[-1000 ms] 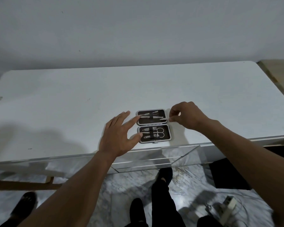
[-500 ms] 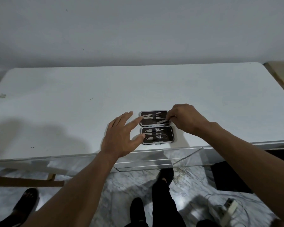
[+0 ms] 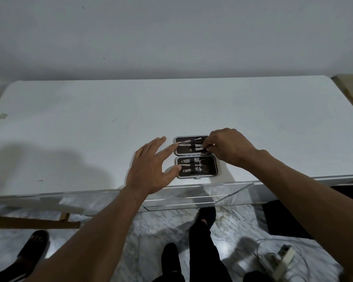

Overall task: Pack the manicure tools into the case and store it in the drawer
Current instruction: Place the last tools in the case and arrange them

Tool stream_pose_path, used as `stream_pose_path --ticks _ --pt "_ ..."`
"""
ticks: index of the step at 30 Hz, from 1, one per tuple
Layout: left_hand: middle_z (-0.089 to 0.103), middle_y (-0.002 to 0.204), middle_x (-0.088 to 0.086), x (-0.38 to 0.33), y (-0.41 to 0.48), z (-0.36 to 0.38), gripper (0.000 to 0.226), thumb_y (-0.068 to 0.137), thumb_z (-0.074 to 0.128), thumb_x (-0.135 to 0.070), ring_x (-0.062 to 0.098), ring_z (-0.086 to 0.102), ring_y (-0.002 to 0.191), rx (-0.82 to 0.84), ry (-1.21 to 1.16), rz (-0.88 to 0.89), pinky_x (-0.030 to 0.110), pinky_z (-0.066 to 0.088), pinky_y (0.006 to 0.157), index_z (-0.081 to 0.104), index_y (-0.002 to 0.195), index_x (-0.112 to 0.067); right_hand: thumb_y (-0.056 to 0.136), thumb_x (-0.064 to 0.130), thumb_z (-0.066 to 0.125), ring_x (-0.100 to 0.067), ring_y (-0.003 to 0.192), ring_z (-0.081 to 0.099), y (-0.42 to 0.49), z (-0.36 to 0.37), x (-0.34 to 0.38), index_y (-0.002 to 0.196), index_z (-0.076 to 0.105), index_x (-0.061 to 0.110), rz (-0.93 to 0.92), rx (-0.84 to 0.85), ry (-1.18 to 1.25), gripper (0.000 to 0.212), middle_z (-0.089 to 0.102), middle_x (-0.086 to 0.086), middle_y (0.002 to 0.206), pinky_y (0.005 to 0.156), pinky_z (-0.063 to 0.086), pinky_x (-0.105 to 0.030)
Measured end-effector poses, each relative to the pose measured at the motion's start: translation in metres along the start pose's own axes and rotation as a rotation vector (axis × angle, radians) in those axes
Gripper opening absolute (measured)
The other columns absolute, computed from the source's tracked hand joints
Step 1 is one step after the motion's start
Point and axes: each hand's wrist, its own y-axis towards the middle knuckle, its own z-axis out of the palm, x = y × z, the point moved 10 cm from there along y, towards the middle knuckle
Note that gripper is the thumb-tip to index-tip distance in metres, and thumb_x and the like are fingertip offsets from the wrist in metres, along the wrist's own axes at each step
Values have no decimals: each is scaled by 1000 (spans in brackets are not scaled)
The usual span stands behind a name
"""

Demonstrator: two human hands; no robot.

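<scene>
Case (image 3: 212, 164) is lying open, 2 halves flat, on the white tabletop (image 3: 90, 129) by its front edge. Left hand (image 3: 151, 169) is resting just left of case, fingers spread, index tip & thumb touching case's left rim. Right hand (image 3: 228, 146) is over case's far-right corner, fingers curled, pinching the end of a slim metal tool (image 3: 199, 149) in the far half. Clippers (image 3: 192, 160) & scissors (image 3: 204, 166) are sitting in the near half.
</scene>
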Motion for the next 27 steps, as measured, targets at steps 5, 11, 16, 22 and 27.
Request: stream_pose_path --ticks 5,11,16,22,27 --pt "41 151 -1 1 0 0 63 83 48 -62 17 33 140 6 4 -2 39 27 113 44 141 -39 90 18 55 -27 103 62 5 4 5 102 72 26 9 4 -16 23 70 2 112 84 51 -38" --pt "41 151 -1 1 0 0 62 83 51 -60 18 34 140 2 4 -2 41 29 112 44 141 -40 91 15 52 -28 98 61 8 5 12 101 71 20 -16 8 -26 22 68 -4 106 84 48 -38" --pt "42 151 -1 0 0 0 63 83 49 -61 18 34 140 3 -5 0 40 28 113 45 141 -39 87 12 56 -28 94 62 6 3 1 96 71 19 9 42 -48 19 70 -5 102 81 50 -38" --pt "42 150 -1 0 0 0 63 83 47 -62 19 35 140 0 -1 1 42 30 112 45 141 -39 87 18 59 -28 94 63 0 -1 -7 98 72 24 14 41 -81 18 71 -3 101 81 52 -40" --pt "40 152 -2 1 0 2 63 84 46 -64 17 32 141 12 1 0 41 28 113 43 142 -39 86 4 53 -27 98 62 -3 0 -3 106 70 21 -60 32 -147 31 69 -3 105 80 49 -35"
